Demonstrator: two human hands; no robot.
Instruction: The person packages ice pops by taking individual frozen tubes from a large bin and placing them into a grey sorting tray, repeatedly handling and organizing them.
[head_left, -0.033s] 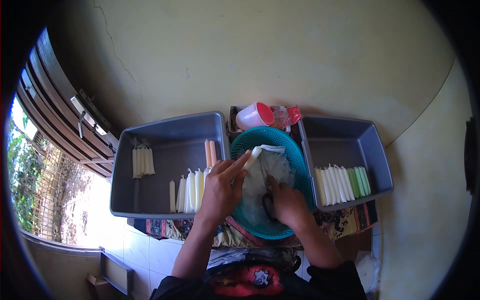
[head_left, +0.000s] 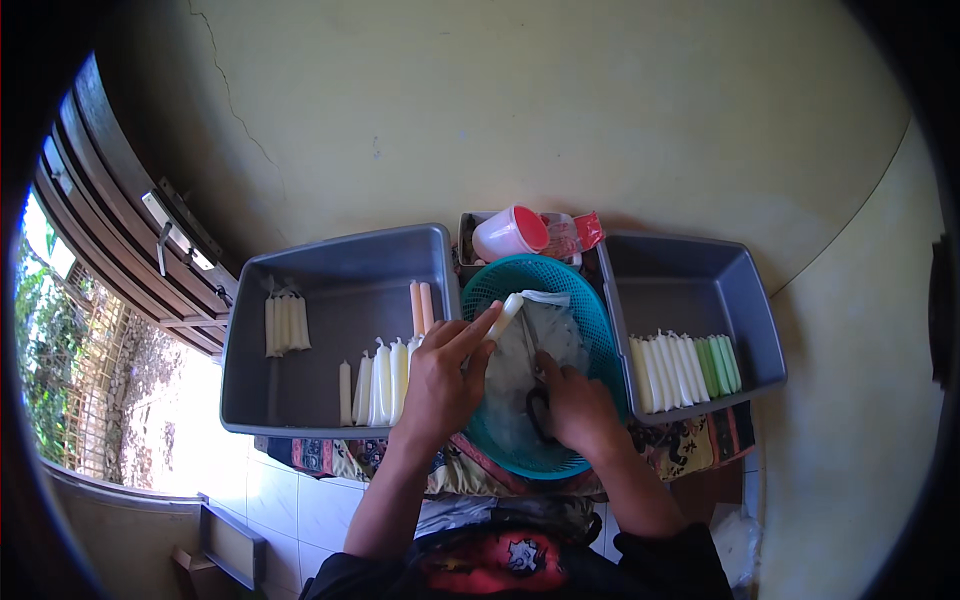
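A slim, pale filled plastic tube (head_left: 509, 312) is held over a teal mesh basket (head_left: 592, 300) by the left hand (head_left: 440, 375); the grip is closed around its lower part, with the rounded upper end left exposed. A flattened strip of white plastic (head_left: 546, 298) is seen just beside that end; whether the two are joined cannot be told. Black-handled scissors (head_left: 534, 400) are held, pointing away from the body, by the right hand (head_left: 580, 408), its fingers wrapped around the handles; how wide the blades are parted cannot be made out. Clear, crumpled plastic (head_left: 562, 335) is heaped in the basket. More tubes are laid in the grey tub on the left (head_left: 340, 285) and the grey tub on the right (head_left: 665, 285). The held tube is judged light, smooth and perhaps slippery, its thin skin easily punctured; it is best grasped gently around the middle, without squeezing.
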